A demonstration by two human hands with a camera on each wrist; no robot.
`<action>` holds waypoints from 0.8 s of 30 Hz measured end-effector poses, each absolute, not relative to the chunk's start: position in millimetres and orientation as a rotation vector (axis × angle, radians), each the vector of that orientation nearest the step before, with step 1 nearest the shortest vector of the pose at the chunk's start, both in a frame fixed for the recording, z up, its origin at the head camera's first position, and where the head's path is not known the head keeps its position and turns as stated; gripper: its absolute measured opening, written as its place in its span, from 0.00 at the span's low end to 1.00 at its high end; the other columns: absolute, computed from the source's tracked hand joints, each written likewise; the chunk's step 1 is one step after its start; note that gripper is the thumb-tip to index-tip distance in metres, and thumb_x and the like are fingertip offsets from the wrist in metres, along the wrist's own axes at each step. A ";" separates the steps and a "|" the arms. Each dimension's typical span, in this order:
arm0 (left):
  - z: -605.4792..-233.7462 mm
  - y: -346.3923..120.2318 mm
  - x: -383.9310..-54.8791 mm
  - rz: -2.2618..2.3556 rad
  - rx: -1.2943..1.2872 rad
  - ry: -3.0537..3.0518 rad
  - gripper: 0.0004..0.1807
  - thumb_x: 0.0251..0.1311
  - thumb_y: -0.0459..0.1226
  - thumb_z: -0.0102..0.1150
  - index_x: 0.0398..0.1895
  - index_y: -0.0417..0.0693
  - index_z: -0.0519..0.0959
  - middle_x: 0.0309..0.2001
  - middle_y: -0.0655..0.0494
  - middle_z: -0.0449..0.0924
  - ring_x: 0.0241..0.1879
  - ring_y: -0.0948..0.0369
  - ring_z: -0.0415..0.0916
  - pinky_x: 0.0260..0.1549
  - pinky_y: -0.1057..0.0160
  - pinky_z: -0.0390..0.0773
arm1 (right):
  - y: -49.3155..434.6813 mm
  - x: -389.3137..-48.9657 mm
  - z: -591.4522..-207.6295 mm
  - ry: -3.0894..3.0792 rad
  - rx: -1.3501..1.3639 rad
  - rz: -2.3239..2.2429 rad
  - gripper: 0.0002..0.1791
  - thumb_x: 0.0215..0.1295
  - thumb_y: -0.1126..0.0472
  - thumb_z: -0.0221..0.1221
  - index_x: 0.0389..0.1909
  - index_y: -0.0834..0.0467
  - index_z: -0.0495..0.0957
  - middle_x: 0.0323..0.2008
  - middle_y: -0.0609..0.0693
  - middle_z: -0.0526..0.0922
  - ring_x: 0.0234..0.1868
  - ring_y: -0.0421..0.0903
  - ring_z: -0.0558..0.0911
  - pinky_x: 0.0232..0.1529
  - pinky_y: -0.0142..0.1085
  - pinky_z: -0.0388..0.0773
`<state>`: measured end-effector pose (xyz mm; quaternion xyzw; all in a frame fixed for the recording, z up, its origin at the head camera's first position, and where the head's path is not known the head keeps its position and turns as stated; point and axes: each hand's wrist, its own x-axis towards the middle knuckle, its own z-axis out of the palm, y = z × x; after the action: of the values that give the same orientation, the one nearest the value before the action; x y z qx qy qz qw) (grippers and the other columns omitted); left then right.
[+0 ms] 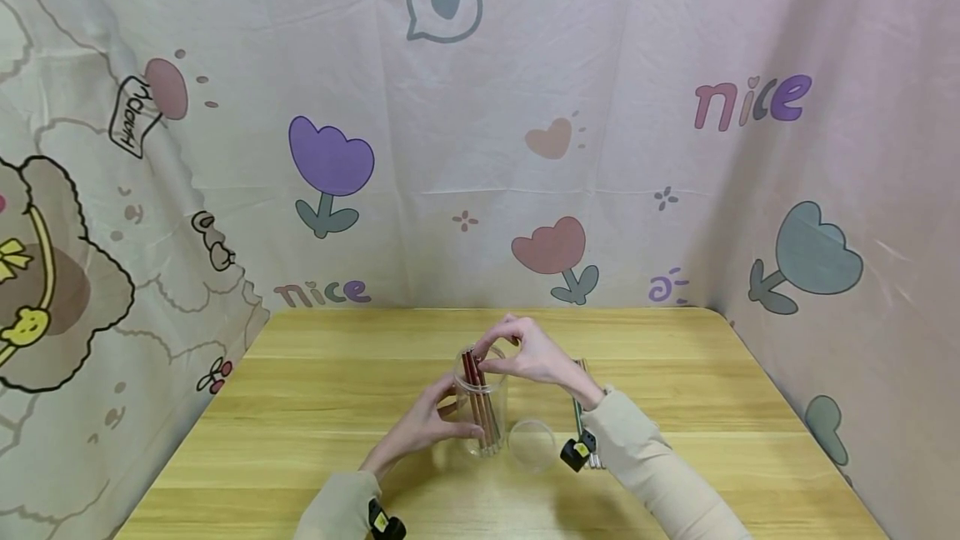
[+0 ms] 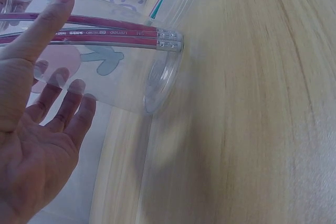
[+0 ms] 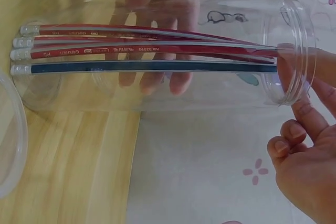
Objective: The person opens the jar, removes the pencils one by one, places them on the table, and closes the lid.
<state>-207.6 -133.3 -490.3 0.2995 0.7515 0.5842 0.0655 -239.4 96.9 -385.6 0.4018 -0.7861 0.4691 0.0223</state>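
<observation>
A clear plastic jar (image 1: 501, 407) stands upright on the table, with several red pencils (image 3: 105, 51) and one dark blue pencil (image 3: 152, 67) inside, eraser ends down. My left hand (image 1: 427, 422) holds the jar from the left, its thumb across the near side and its fingers round the back. At the open mouth, my right hand (image 1: 528, 352) pinches a pencil by its upper end between thumb and index finger. Those fingertips reach inside the rim (image 3: 302, 51), where the red pencils' upper ends come together. The pinched tip itself is partly covered by the fingers.
Right of the jar's base lies a round clear lid (image 1: 532, 444). More pencils (image 1: 578, 411) lie on the wooden table (image 1: 337, 407) beneath my right forearm, partly hidden by the sleeve. A printed cloth (image 1: 450, 148) hangs behind and along both sides.
</observation>
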 end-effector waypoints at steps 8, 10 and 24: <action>-489.9 -133.9 -207.0 1.768 0.898 2.248 0.42 0.52 0.36 0.76 0.71 0.56 0.68 0.71 0.46 0.69 0.70 0.41 0.65 0.71 0.36 0.68 | 101.1 -240.1 -384.3 -2.397 1.302 1.479 0.10 0.58 0.66 0.70 0.42 0.61 0.88 0.42 0.56 0.90 0.42 0.54 0.78 0.42 0.28 0.71; -489.9 -134.1 -207.0 1.768 0.897 2.245 0.42 0.52 0.36 0.76 0.71 0.57 0.68 0.70 0.47 0.70 0.70 0.41 0.66 0.71 0.36 0.68 | 102.3 -240.0 -384.0 -2.390 1.308 1.484 0.10 0.59 0.65 0.69 0.42 0.61 0.88 0.42 0.56 0.90 0.43 0.54 0.79 0.45 0.29 0.72; -490.7 -133.6 -206.8 1.776 0.890 2.230 0.43 0.51 0.35 0.76 0.71 0.47 0.67 0.69 0.46 0.71 0.70 0.40 0.65 0.71 0.36 0.67 | 111.7 -236.9 -379.7 -2.329 1.261 1.473 0.05 0.63 0.67 0.66 0.39 0.61 0.86 0.39 0.58 0.88 0.38 0.51 0.77 0.41 0.26 0.71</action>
<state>-206.8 -133.6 -490.7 0.2971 0.7444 0.5929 0.0777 -236.9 111.7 -379.7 0.4155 -0.7673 0.4853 0.0553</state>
